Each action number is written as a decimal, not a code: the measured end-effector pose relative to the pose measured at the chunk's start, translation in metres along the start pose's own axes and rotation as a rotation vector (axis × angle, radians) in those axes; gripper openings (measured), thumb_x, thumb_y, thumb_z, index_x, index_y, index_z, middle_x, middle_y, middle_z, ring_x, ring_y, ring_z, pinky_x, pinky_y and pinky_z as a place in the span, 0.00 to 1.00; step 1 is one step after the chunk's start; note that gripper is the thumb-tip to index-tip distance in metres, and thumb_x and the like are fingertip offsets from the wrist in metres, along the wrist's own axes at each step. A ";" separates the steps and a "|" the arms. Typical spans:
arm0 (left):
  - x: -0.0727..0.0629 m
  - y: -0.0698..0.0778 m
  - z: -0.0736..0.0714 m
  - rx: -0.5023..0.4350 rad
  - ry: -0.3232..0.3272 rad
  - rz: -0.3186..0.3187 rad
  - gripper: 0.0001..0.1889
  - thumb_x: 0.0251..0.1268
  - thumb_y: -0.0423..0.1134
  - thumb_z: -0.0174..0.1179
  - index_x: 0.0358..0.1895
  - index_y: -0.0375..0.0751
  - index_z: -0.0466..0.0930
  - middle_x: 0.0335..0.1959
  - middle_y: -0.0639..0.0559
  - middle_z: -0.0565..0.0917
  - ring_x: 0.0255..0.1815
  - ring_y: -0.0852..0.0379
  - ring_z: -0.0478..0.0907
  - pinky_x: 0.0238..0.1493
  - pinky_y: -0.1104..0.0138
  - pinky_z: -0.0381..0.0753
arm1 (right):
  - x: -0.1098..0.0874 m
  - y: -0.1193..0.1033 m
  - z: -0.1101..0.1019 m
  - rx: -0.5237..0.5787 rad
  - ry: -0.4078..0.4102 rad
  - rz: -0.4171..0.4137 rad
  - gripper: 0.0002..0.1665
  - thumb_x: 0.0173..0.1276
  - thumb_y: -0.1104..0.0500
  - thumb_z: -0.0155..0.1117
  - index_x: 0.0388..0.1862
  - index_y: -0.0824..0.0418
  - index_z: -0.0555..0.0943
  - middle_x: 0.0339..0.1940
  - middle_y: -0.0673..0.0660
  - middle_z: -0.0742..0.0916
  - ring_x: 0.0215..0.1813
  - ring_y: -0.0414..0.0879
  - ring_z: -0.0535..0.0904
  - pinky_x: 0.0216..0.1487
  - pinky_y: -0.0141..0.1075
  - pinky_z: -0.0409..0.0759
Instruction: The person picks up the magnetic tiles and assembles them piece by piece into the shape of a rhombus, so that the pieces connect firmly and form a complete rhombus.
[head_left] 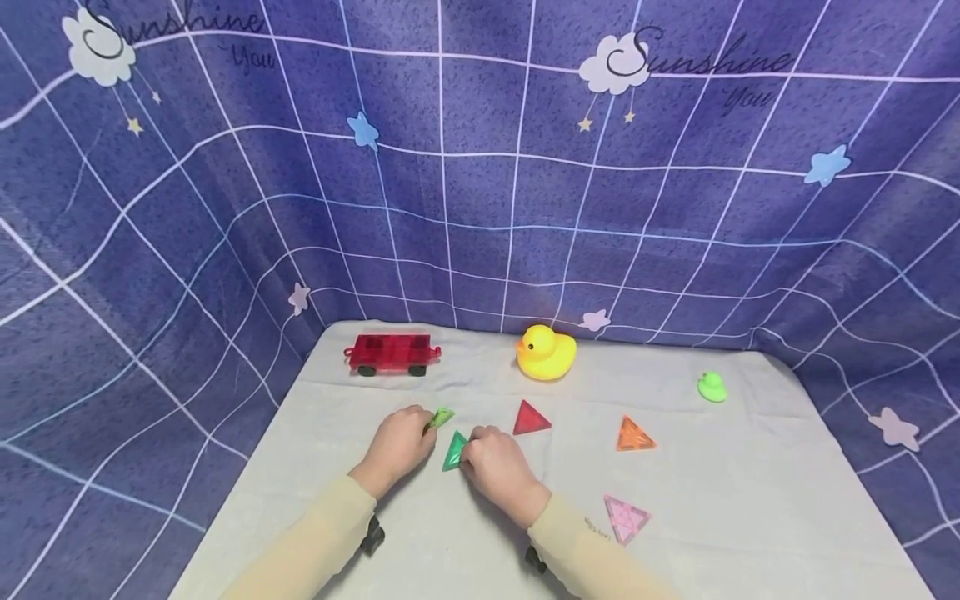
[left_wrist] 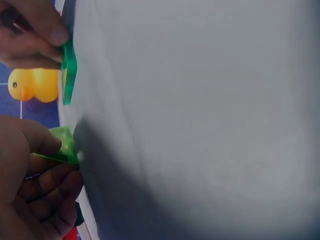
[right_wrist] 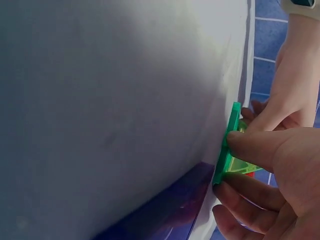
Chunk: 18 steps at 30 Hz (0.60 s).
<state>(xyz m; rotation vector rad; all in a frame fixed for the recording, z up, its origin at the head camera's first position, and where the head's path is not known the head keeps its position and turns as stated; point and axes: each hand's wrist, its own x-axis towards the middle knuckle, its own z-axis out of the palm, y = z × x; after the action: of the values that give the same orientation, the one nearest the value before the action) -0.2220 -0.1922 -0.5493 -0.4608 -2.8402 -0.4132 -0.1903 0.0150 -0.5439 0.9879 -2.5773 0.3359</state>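
Note:
Between the thumb and fingers of my left hand [head_left: 396, 446] is a light green see-through triangular tile [left_wrist: 64, 141], tilted up from the cloth. My right hand [head_left: 501, 473] pinches a darker green triangular tile [right_wrist: 227, 150] by its side. In the head view this green tile [head_left: 453, 451] points away from me, just right of and nearer than the light green one. The two tiles look apart there. A red triangular tile [head_left: 530, 418] lies just beyond my right hand. My fingertips are partly hidden in the head view.
A red wheeled car base [head_left: 393, 353], a yellow duck [head_left: 547, 353] and a small green duck [head_left: 712, 387] stand along the back. Orange [head_left: 633, 435] and pink [head_left: 626, 518] triangular tiles lie to the right. A blue patterned curtain [head_left: 480, 192] hangs behind the white cloth.

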 end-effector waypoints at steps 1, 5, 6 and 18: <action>0.000 0.001 0.000 0.001 0.003 0.002 0.07 0.62 0.35 0.69 0.27 0.43 0.83 0.21 0.55 0.73 0.22 0.56 0.73 0.29 0.57 0.77 | 0.000 0.001 0.000 0.002 0.000 0.003 0.10 0.56 0.64 0.80 0.20 0.52 0.89 0.22 0.49 0.78 0.26 0.46 0.78 0.29 0.37 0.77; -0.001 0.005 0.000 0.000 0.017 0.014 0.09 0.62 0.35 0.69 0.25 0.44 0.81 0.20 0.55 0.73 0.20 0.57 0.71 0.27 0.58 0.76 | 0.002 0.005 0.000 0.014 -0.009 0.015 0.09 0.57 0.64 0.80 0.21 0.53 0.90 0.22 0.49 0.79 0.28 0.46 0.79 0.30 0.37 0.78; -0.002 0.006 0.001 0.001 0.021 0.019 0.10 0.62 0.34 0.69 0.24 0.44 0.80 0.20 0.55 0.73 0.20 0.56 0.71 0.27 0.58 0.76 | 0.003 0.006 0.000 0.017 -0.013 0.017 0.09 0.57 0.64 0.80 0.21 0.53 0.90 0.23 0.49 0.80 0.28 0.46 0.79 0.30 0.37 0.78; -0.004 0.013 0.002 -0.003 0.045 0.042 0.19 0.59 0.35 0.70 0.17 0.50 0.70 0.16 0.57 0.70 0.18 0.57 0.66 0.25 0.58 0.73 | 0.010 0.016 0.000 0.012 -0.049 0.061 0.10 0.61 0.62 0.78 0.22 0.53 0.90 0.22 0.50 0.79 0.27 0.47 0.79 0.27 0.37 0.77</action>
<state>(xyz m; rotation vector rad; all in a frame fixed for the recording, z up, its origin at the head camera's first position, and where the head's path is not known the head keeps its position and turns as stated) -0.2147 -0.1806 -0.5489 -0.5039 -2.7820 -0.4140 -0.2076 0.0209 -0.5411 0.9339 -2.6568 0.3473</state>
